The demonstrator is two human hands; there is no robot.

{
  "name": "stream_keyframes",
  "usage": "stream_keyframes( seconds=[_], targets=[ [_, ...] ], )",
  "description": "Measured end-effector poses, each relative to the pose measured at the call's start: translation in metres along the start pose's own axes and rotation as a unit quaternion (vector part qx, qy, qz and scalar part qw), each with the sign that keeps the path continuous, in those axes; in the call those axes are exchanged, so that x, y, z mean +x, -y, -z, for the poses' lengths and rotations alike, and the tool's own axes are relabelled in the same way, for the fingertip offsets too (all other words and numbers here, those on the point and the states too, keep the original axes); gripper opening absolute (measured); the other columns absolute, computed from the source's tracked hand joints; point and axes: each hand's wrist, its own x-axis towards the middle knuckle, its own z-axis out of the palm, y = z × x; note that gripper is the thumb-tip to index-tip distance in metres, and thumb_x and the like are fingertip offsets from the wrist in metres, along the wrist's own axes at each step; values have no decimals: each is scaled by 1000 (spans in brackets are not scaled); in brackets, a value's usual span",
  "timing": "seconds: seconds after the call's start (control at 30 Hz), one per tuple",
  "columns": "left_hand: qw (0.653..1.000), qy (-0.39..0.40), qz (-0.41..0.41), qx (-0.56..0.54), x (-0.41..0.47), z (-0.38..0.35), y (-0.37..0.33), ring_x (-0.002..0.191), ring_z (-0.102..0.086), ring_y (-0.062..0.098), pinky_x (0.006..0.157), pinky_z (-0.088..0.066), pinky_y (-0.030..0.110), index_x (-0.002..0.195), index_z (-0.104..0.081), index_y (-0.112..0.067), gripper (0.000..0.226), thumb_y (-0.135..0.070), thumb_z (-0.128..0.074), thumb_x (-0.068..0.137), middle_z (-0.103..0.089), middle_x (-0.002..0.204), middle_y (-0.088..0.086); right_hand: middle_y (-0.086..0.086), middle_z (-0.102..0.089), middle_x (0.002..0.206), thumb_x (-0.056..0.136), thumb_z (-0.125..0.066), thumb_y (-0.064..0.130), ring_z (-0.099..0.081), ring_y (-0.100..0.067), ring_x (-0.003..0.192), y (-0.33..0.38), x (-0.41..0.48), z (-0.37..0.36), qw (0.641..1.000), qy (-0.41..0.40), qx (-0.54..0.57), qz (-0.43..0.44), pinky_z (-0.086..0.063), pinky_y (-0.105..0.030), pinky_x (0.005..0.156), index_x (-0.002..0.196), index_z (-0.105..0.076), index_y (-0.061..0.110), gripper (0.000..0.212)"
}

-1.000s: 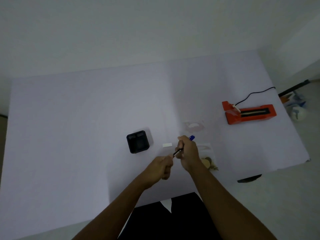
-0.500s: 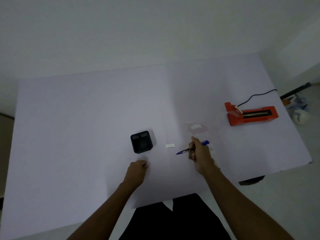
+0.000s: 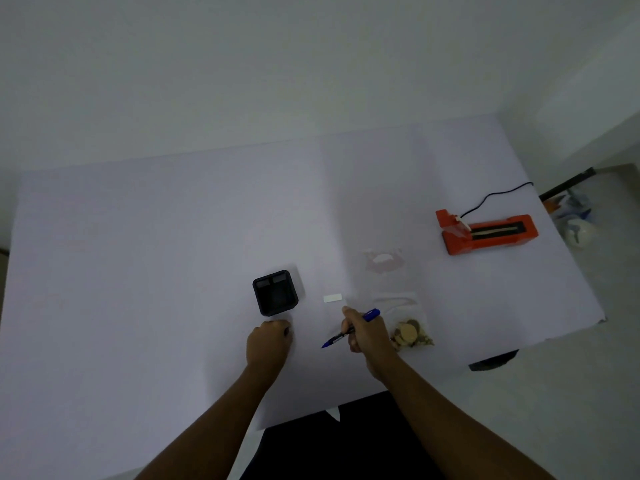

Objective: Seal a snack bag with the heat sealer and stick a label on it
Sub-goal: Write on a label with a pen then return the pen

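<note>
A pen (image 3: 349, 330) is gripped in the right hand (image 3: 365, 332), near the table's front edge; its tip is aimed toward the left edge and its blue cap end is raised toward the far right. The tip appears to be held just above the table (image 3: 138, 254), though contact cannot be judged. The left hand (image 3: 268, 344) is closed in a fist and is rested on the table, just in front of a black holder (image 3: 276, 297); something dark seems to be enclosed in it, but what cannot be told.

A small white label (image 3: 332, 298) is laid flat between the holder and the right hand, apart from both. The snack bag (image 3: 407, 323), clear and with brown snacks gathered at its near end, is laid flat just to the right of the right hand, close to the front edge. A second clear bag (image 3: 382, 260) is seen farther back, toward the far edge, faint against the table.

The orange sealer (image 3: 486, 234) is set near the right edge, well apart from the bags, with its arm down. A black cord (image 3: 498, 195) is run from it toward the far right corner.
</note>
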Motion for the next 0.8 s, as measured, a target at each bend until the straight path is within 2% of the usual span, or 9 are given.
stream_keyframes(
  seconds=[0.1, 0.37, 0.47, 0.5, 0.57, 0.67, 0.73, 0.8],
  targets=[
    [1000, 9, 5, 5, 0, 0, -1, 50, -58, 19, 50, -49, 29, 66, -66, -11, 23, -15, -59, 88, -64, 60, 4, 0, -40, 36, 97, -58, 25, -32, -11, 31, 3, 3, 4, 1000, -3, 2, 6, -25, -18, 39, 53, -59, 6, 48],
    [999, 6, 30, -17, -3, -6, -2, 60, -63, 19, 59, -55, 31, 78, -67, -16, 20, -22, -54, 92, -68, 72, 1, -3, -40, 38, 96, -59, 26, -32, -13, 33, 0, 5, 11, 1000, -4, -2, -2, -26, -20, 41, 52, -60, 7, 48],
    [998, -18, 33, -56, -5, -9, -4, 65, -63, 18, 61, -55, 30, 88, -63, -15, 11, -25, -59, 90, -67, 82, 0, -3, -41, 38, 96, -59, 25, -34, -12, 32, -2, 7, 16, 1000, -6, 2, -8, -26, -19, 41, 52, -60, 7, 48],
    [996, -34, 31, -70, -7, -8, -7, 67, -64, 19, 62, -56, 31, 94, -63, -14, 15, -28, -62, 89, -67, 87, 0, -3, -41, 38, 96, -59, 25, -34, -12, 32, -2, 8, 18, 1000, -5, 5, -8, -26, -19, 41, 51, -60, 7, 48],
    [994, -68, 3, -83, -10, -8, -13, 68, -66, 20, 61, -57, 33, 101, -65, -11, 24, -30, -67, 86, -67, 92, 2, -3, -40, 38, 96, -59, 26, -34, -13, 32, -1, 11, 24, 1000, -2, 7, -7, -27, -19, 41, 50, -61, 8, 49],
    [989, -83, -82, -87, -11, -11, -36, 68, -65, 17, 59, -54, 28, 102, -67, -12, 19, -24, -67, 87, -67, 92, 2, -4, -42, 38, 96, -60, 27, -34, -14, 33, 2, 15, 34, 1000, -7, 8, 1, -27, -20, 40, 53, -64, 8, 47],
    [985, -85, -129, -82, -6, -15, -57, 72, -65, 15, 62, -52, 24, 102, -68, -13, 16, -22, -64, 89, -67, 93, 1, -5, -48, 42, 97, -59, 27, -36, -13, 34, 5, 19, 41, 999, -24, 21, 21, -28, -20, 38, 62, -69, 7, 42],
    [982, -91, -141, -83, 7, -20, -77, 82, -63, 16, 69, -52, 25, 106, -67, -13, 19, -22, -63, 90, -67, 97, 2, -8, -59, 52, 99, -56, 27, -42, -13, 36, 11, 25, 48, 997, -48, 29, 48, -32, -21, 37, 77, -74, 7, 34]
  ],
)
